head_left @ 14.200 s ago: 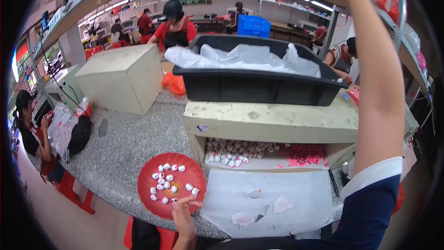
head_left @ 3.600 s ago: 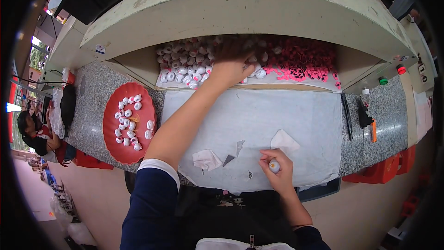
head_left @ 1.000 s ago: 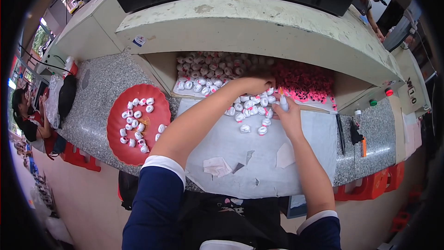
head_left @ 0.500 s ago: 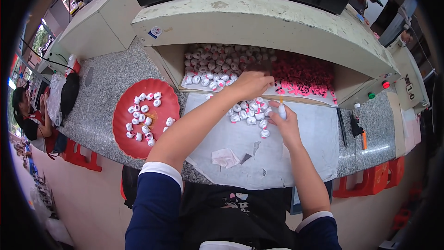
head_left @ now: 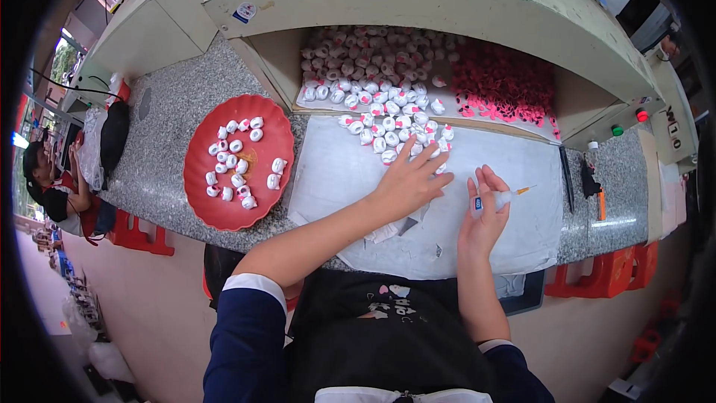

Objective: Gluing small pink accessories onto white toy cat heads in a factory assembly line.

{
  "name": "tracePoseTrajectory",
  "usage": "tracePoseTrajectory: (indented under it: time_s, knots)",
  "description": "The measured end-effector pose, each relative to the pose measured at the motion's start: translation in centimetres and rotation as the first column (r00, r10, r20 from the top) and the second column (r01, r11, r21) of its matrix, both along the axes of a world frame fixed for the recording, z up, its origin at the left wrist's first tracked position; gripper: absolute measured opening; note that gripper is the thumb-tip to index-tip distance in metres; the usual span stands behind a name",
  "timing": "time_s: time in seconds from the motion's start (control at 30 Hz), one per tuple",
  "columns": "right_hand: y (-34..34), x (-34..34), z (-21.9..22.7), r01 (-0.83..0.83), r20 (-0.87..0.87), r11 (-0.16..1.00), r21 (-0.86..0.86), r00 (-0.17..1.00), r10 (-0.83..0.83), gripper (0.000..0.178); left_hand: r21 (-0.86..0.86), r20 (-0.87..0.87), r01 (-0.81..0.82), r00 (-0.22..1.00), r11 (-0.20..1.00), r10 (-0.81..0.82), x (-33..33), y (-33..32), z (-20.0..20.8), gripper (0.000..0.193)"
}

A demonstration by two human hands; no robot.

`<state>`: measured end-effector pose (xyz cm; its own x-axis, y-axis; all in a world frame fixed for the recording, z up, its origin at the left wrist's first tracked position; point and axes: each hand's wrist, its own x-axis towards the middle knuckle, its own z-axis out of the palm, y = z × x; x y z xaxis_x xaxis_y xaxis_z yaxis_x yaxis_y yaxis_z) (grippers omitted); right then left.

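Small white pieces (head_left: pixel 394 134) lay heaped on the white sheet (head_left: pixel 492 157), within easy reach. The left hand (head_left: pixel 409 181) rested spread beside them, while the right hand (head_left: pixel 483 213) pinched a small applicator bottle (head_left: pixel 498 199), nozzle aimed outward.

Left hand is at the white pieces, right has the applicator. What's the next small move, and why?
Probably close the left hand on one white piece from the pile: its fingers lie spread and empty at the pile's near edge, while the right hand holds the small applicator ready beside it.

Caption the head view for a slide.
Left hand reaches to small white pieces on a white sheet; right hand holds a small glue bottle beside a red plate.
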<state>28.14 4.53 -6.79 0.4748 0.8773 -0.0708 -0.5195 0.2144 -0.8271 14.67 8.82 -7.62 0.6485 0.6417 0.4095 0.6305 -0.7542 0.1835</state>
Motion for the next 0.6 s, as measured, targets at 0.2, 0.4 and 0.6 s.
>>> tracePoseTrajectory:
  time_s: [0.2,0.4,0.6]
  knots:
    - [-3.2,1.3,0.0,-0.168,0.136,0.984,-0.067,0.975,0.176,0.021,-0.023,0.114,0.037,0.993,0.999,-0.034,-2.9,-0.2,1.1,0.028]
    - [-5.0,1.8,1.0,-0.525,0.067,0.85,0.035,0.85,0.522,0.028,-0.675,0.674,0.198,0.557,0.711,0.485,-4.6,-5.0,3.4,0.023]
    - [-5.6,0.9,4.4,-0.57,0.365,0.815,-0.11,0.739,0.566,0.025,-0.624,0.663,0.654,0.155,0.427,0.733,-3.8,-8.9,2.9,0.03]
